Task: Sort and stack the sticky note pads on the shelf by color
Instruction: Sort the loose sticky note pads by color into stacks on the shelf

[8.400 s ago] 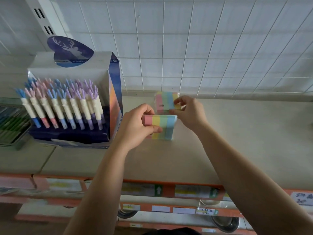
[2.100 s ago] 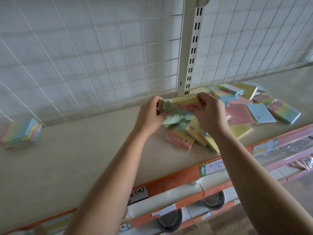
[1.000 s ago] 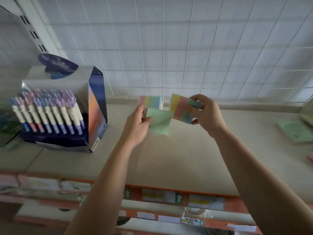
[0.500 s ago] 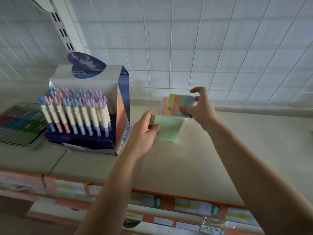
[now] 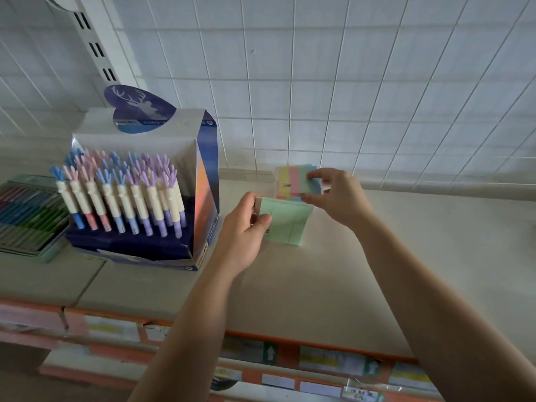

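My left hand (image 5: 245,229) grips a plain green sticky note pad (image 5: 287,223) by its left edge and holds it just above the shelf (image 5: 406,256). My right hand (image 5: 338,195) pinches a multicolour striped pad (image 5: 293,182) by its right edge. That striped pad sits at the back of the shelf, on top of the striped stack, of which only a sliver shows beneath it. The green pad overlaps the striped pad's lower edge.
A pen display box (image 5: 139,195) with pastel antler-topped pens stands just left of my hands. A flat tray of coloured pens (image 5: 27,216) lies at the far left. A white wire grid (image 5: 348,97) backs the shelf. Orange price rails (image 5: 261,349) run along the front edge.
I took pads from the mixed pile on the right and turned left. Over the last second my right hand has lowered the striped pad onto the striped stack; the green pad stays in my left hand.
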`<move>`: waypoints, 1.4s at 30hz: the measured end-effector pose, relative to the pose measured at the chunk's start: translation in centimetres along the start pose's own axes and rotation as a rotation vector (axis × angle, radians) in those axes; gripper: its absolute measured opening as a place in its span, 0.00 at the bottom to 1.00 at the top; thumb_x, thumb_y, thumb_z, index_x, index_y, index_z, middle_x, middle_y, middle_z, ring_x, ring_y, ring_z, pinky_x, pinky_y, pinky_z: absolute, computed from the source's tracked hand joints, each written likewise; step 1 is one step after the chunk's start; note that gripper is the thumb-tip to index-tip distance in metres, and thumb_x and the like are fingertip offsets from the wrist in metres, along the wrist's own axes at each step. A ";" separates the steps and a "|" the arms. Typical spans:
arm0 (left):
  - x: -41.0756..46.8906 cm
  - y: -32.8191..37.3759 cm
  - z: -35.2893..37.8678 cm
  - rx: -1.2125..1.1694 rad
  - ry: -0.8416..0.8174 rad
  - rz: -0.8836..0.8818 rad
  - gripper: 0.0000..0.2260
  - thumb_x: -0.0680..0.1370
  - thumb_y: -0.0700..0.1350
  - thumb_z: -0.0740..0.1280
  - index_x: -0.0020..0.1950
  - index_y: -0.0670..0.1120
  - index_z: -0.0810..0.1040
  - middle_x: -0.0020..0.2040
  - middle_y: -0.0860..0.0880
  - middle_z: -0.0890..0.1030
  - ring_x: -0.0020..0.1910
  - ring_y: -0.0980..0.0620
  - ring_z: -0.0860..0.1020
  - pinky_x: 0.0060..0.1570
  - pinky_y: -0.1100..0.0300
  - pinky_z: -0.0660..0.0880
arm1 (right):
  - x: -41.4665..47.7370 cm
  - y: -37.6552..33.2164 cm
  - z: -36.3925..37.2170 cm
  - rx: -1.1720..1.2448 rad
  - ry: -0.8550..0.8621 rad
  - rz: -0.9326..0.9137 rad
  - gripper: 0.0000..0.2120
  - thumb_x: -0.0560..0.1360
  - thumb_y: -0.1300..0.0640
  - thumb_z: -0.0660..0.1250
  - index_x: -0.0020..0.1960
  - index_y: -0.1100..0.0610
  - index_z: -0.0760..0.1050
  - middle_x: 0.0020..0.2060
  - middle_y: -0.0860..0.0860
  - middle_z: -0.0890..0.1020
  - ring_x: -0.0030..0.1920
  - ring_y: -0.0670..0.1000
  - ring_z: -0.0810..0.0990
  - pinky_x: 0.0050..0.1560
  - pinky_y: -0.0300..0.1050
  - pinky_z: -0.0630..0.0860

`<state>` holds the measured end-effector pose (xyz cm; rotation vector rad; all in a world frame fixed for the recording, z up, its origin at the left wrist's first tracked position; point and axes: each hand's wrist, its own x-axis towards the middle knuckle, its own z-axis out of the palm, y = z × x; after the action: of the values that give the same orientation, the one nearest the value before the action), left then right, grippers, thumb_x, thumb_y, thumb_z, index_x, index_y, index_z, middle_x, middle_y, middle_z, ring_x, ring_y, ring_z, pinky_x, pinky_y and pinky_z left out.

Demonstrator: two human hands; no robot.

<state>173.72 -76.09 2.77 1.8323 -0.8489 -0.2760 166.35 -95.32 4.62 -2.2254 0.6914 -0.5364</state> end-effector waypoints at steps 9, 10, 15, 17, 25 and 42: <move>0.0 0.0 -0.1 0.010 0.005 -0.015 0.05 0.78 0.40 0.63 0.51 0.49 0.71 0.45 0.48 0.80 0.45 0.47 0.78 0.51 0.47 0.74 | 0.1 0.8 1.1 0.006 0.126 -0.067 0.16 0.66 0.54 0.76 0.53 0.53 0.79 0.45 0.50 0.76 0.37 0.48 0.73 0.42 0.37 0.68; 0.0 0.0 -0.1 0.014 0.004 -0.016 0.05 0.78 0.40 0.63 0.51 0.48 0.72 0.45 0.48 0.80 0.46 0.47 0.78 0.51 0.47 0.74 | 0.2 0.9 1.3 0.008 0.131 -0.068 0.16 0.66 0.54 0.77 0.52 0.53 0.79 0.45 0.50 0.75 0.37 0.48 0.73 0.42 0.37 0.68; 0.0 0.1 -0.1 0.024 0.002 -0.020 0.04 0.78 0.40 0.63 0.52 0.48 0.72 0.46 0.49 0.81 0.47 0.49 0.79 0.52 0.48 0.75 | 0.4 1.0 1.9 -0.003 0.159 -0.075 0.17 0.66 0.51 0.76 0.52 0.53 0.78 0.45 0.50 0.74 0.39 0.50 0.74 0.42 0.40 0.69; 0.0 0.2 -0.1 0.027 -0.002 -0.022 0.05 0.79 0.41 0.63 0.53 0.47 0.72 0.47 0.50 0.81 0.48 0.50 0.79 0.52 0.48 0.75 | 0.4 1.1 2.2 -0.014 0.164 -0.071 0.18 0.66 0.50 0.76 0.53 0.53 0.77 0.45 0.49 0.74 0.40 0.50 0.73 0.42 0.41 0.69; -0.1 0.2 0.0 0.029 -0.021 -0.042 0.05 0.79 0.42 0.63 0.54 0.49 0.72 0.49 0.51 0.81 0.49 0.52 0.80 0.53 0.48 0.76 | 0.2 1.3 1.6 -0.067 0.091 -0.094 0.25 0.66 0.51 0.76 0.59 0.55 0.71 0.47 0.50 0.73 0.41 0.49 0.71 0.41 0.43 0.69; 1.6 4.7 6.6 0.282 -0.180 0.066 0.17 0.72 0.43 0.73 0.59 0.48 0.74 0.45 0.52 0.79 0.40 0.55 0.78 0.42 0.63 0.72 | -3.4 7.5 -7.6 -0.296 -0.055 0.028 0.15 0.70 0.58 0.69 0.57 0.56 0.78 0.49 0.53 0.77 0.45 0.50 0.73 0.47 0.38 0.65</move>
<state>169.28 -82.90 4.44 2.0568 -1.1182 -0.2943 157.09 -101.58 3.34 -2.4897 0.8152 -0.3769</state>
